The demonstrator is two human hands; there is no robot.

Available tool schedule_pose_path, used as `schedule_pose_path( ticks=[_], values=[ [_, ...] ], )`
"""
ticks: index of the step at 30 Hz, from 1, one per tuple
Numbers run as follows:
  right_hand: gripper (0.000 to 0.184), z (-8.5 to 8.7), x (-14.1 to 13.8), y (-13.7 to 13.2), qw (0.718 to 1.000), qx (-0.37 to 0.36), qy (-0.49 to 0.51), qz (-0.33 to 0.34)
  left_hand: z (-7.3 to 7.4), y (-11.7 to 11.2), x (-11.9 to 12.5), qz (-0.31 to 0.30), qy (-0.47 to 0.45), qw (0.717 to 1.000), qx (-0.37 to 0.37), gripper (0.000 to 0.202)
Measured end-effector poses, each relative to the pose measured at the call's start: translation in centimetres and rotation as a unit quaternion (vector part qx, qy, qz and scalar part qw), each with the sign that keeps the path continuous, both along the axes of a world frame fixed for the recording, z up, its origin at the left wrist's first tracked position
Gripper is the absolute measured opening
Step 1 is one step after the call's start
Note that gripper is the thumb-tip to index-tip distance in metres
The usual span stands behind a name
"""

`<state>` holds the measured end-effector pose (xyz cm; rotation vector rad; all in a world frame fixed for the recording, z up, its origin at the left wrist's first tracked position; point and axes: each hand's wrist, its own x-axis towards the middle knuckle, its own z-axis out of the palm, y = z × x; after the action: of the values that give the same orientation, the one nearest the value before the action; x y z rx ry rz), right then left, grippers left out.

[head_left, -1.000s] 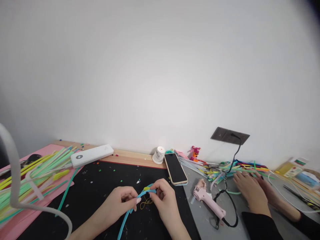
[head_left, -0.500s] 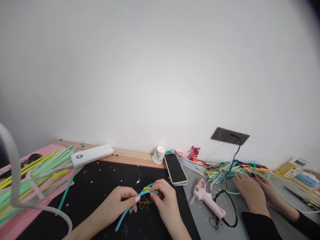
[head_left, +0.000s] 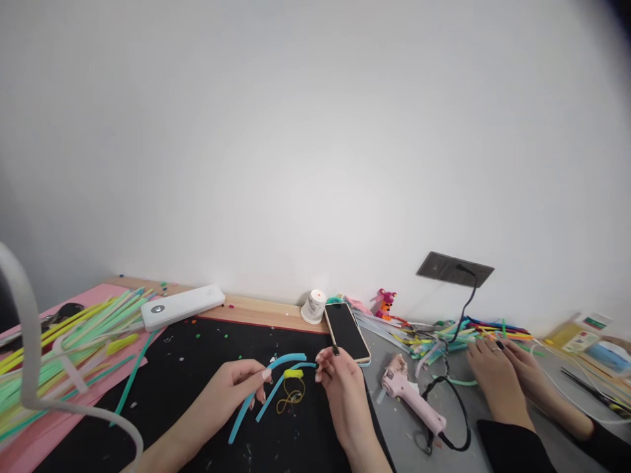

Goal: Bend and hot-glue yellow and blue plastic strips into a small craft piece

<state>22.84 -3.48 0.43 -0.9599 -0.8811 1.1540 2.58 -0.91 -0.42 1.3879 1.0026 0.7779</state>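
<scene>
My left hand point(head_left: 231, 387) pinches a light-blue pipe cleaner point(head_left: 288, 359) between thumb and fingers. The pipe cleaner bends to the right at its upper end, and its lower end hangs toward the front. My right hand point(head_left: 342, 387) is lifted just right of it, fingers loosely curled and slightly apart, with nothing visible in them. A second, thinner blue pipe cleaner point(head_left: 276, 392) lies curved on the black mat, its far end close to my right fingertips. Between my hands sits a short yellow piece point(head_left: 294, 374) with a thin golden-brown looped cord point(head_left: 290, 397).
Pipe cleaners point(head_left: 98, 328) cover a pink sheet point(head_left: 131, 374) at left, beside a white device point(head_left: 182, 307). Behind stand a paper cup point(head_left: 313, 307) and a phone point(head_left: 346, 332). At right are a pink glue gun point(head_left: 414, 401), its black cord and another person's hands point(head_left: 495, 374).
My right hand has let go of the blue pipe cleaner and moved right. The held pipe cleaner's upper end now stands free. The yellow piece and cord are uncovered.
</scene>
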Motion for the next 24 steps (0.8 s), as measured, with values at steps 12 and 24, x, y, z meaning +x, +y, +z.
schedule_pose_path(
  ticks=[12, 24],
  values=[
    [0.033, 0.8, 0.7, 0.0, 0.984, -0.025, 0.161, 0.076, 0.0, 0.1, -0.4, 0.076, -0.034, 0.996, -0.002, 0.034],
    [0.019, -0.1, -1.1, -0.5, 0.957, 0.084, -0.279, -0.007, -0.3, -0.6, 0.1, 0.007, 0.057, 0.991, 0.118, 0.026]
  ],
)
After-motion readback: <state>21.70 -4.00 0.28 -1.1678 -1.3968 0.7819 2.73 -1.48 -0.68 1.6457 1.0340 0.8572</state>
